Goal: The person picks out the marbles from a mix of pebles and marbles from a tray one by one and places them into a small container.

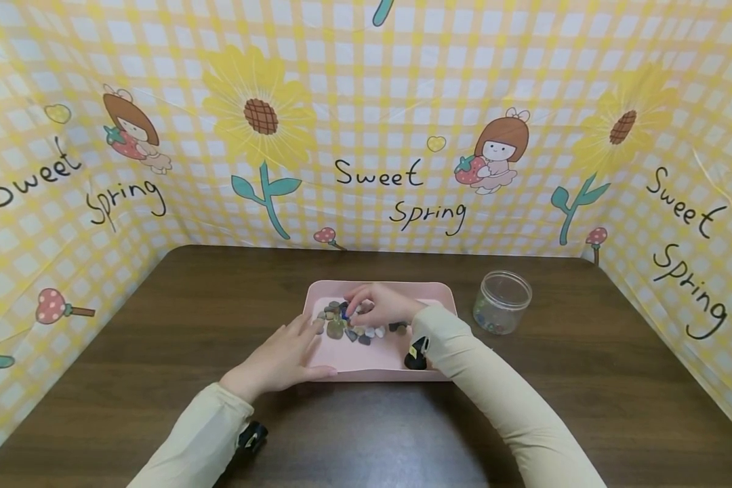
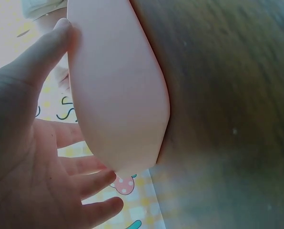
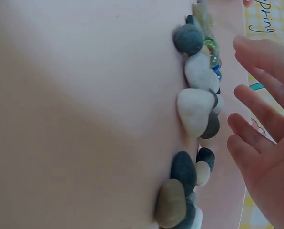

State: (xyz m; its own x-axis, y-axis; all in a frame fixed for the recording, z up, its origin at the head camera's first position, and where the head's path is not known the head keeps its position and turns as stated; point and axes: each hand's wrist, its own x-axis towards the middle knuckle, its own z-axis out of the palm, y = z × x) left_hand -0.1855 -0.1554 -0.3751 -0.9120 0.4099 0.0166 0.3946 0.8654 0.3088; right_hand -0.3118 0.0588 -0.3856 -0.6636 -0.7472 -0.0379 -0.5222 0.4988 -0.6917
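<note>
A shallow pink tray (image 1: 378, 374) holds a spread of pebbles and glass marbles. My left hand (image 1: 283, 356) rests at its left front corner, fingers extended along the left side. In the left wrist view, the left thumb (image 2: 51, 45) touches the tray's rim. My right hand (image 1: 381, 306) hovers over the stones with its fingers loosely bent, and nothing shows in its grasp. A blue marble (image 1: 344, 313) lies by those fingertips. The right wrist view shows a white pebble (image 3: 194, 112), a dark grey pebble (image 3: 188, 39) and a green glass marble (image 3: 209, 45), apart from the fingers.
A clear open jar (image 1: 503, 302) stands right of the tray, with a few small items at its bottom. Everything is on a dark wooden table (image 1: 219, 285). A yellow checked cloth (image 1: 366, 102) hangs behind and at both sides.
</note>
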